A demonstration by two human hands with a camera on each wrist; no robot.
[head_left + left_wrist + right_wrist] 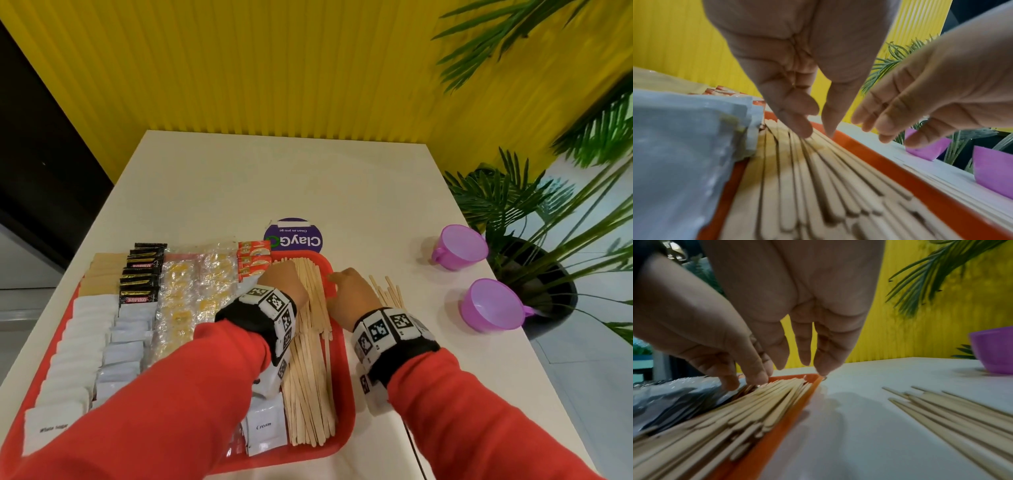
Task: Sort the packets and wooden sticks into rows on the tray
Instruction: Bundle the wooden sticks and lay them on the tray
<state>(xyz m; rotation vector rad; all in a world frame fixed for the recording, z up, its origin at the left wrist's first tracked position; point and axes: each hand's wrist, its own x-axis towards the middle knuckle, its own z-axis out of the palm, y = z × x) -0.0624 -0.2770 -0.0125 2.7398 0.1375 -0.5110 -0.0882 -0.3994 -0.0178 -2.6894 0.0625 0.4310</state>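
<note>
Wooden sticks (pixel 310 346) fill the tray's (pixel 346 394) right row, both hands (pixel 282 284) (pixel 354 291) extended, gripping nothing, squaring them; next likely: fetch loose sticks (pixel 390 293) beside the tray.

Packets (pixel 113 325) are laid in overlapping rows across the red tray (pixel 344 425). Flat wooden sticks (pixel 310 359) are heaped lengthwise along its right side; a smaller loose bundle (pixel 390 291) is left just outside.

Two purple cups (pixel 459 247); potted palm (pixel 534 219)
</note>
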